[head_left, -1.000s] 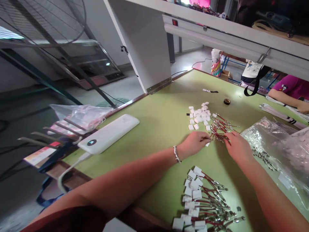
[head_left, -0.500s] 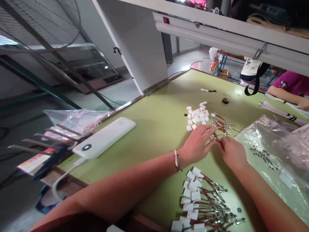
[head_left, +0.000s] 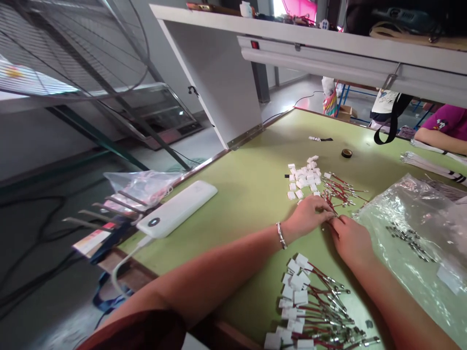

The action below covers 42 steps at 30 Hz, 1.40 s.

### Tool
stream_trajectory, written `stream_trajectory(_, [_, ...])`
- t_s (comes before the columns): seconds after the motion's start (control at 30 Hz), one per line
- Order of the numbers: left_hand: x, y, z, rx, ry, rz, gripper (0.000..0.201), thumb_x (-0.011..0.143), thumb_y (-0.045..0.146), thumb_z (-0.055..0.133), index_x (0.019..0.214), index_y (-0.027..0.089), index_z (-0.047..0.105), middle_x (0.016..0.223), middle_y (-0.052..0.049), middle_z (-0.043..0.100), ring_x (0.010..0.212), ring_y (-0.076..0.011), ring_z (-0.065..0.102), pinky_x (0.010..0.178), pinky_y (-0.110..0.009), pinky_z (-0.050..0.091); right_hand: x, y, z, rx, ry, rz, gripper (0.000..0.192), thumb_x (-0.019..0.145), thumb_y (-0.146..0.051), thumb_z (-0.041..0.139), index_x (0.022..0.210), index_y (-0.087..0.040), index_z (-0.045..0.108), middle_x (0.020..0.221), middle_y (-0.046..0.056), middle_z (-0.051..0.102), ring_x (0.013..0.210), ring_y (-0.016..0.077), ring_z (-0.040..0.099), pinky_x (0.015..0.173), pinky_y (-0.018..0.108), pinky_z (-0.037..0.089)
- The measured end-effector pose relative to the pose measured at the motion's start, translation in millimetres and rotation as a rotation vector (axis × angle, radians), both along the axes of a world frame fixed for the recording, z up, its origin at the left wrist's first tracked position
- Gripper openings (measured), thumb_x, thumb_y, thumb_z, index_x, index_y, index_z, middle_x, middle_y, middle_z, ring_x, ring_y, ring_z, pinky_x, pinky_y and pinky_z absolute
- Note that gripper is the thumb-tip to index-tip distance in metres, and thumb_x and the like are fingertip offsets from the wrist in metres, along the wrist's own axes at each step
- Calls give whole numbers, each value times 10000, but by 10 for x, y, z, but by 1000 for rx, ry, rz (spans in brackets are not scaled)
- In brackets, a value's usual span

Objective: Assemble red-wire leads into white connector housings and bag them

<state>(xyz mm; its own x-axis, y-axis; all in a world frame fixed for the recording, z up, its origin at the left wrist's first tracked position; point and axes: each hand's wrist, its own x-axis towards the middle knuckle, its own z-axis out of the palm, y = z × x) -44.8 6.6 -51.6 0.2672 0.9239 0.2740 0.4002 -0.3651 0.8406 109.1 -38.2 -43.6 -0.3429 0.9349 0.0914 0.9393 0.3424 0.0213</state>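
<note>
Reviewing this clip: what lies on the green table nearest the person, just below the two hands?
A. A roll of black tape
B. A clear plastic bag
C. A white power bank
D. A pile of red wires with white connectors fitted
D: the pile of red wires with white connectors lies at the near edge of the table, below the left hand and right hand.

Pale olive-green tabletop (head_left: pixel 241 194) with a brown edge, and on it small white plastic connector blocks (head_left: pixel 302 176) beside dark red wires with silver metal tips (head_left: pixel 339 190). Left, a glossy white power bank (head_left: pixel 177 208); right, a clear crinkled plastic bag (head_left: pixel 412 228); far right, a magenta sleeve (head_left: pixel 450 127).
</note>
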Motion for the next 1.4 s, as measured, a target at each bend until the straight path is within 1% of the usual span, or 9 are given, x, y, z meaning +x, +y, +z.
stream_trajectory(0.17, [-25,-36,33,-54,60,7,71,806,179,644,768,190,703,799,-6,688,764,-129,604,759,-283,501,-10,-58,-3,-1,14,66,236,936,-244,473,1046,-255,682,902,39,672,772,164,617,567,283,299])
stream_trajectory(0.33, [-132,52,246,110,198,80,139,843,182,576,779,190,699,799,-18,665,824,-150,585,792,-299,472,237,-17,3,7,142,35,267,957,-341,448,1034,-304,701,899,11,673,732,146,624,587,264,355])
stream_trajectory(0.5, [80,121,356,122,605,-91,210,861,330,584,803,170,709,860,-67,654,879,-210,576,754,-332,476,322,19,29,-63,99,131,277,944,-376,457,1037,-304,707,931,24,687,749,178,638,598,280,402])
stream_trajectory(0.63, [296,139,247,232,850,-64,143,835,218,613,904,108,674,963,-123,633,971,-252,552,837,-360,474,598,93,236,-28,352,54,265,907,-360,486,1017,-271,710,955,24,719,800,181,650,706,300,468])
stream_trajectory(0.83, [275,217,123,105,705,-61,90,836,152,584,813,141,670,894,-75,644,894,-202,571,819,-307,479,1184,159,650,116,469,-287,309,842,-460,517,952,-252,719,795,10,724,675,182,624,612,299,442])
stream_trajectory(1.0, [302,257,142,95,684,-33,184,796,80,503,727,144,661,830,-82,639,848,-206,577,774,-321,483,1167,85,778,113,307,-198,300,869,-431,477,851,-243,710,787,3,713,650,168,592,591,293,402])
stream_trajectory(1.13, [215,241,329,41,506,-20,220,781,57,466,717,162,648,815,-48,652,785,-168,579,721,-293,468,1211,16,883,139,343,-203,278,847,-438,504,843,-246,705,803,6,718,674,182,611,598,296,418])
stream_trajectory(1.23, [141,107,433,3,461,-66,126,823,213,557,757,173,656,841,-45,657,777,-174,581,694,-298,462,1281,-24,967,156,370,-253,284,824,-458,530,841,-237,709,757,24,709,648,192,611,575,299,419])
stream_trajectory(1.4, [250,-188,257,40,686,-236,308,760,422,713,864,140,647,907,-105,627,898,-253,563,752,-350,465,1259,-67,1003,141,338,-206,294,818,-461,515,805,-237,704,737,31,706,592,176,585,535,282,390])
